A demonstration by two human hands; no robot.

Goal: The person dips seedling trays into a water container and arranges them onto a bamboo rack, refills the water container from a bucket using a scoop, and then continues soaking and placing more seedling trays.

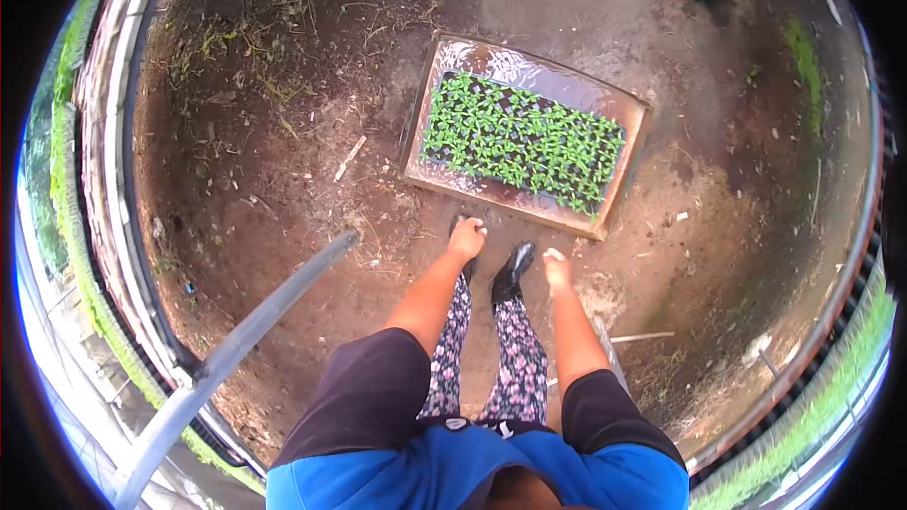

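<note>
seedling tray (524,140) sits in water-filled basin (505,206), upper middle of frame. left hand (467,238) and right hand (558,270) below it, near centre; fingers' opening, any hold: can't tell. wet tray likely handles best level, supported both ends.

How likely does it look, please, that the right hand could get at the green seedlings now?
Probably yes, with stooping: only the near rim of the basin seems between the right hand and the green seedlings.

Left hand (467,238) and right hand (557,270) hang near seedlings (524,140) (trayed).
</note>
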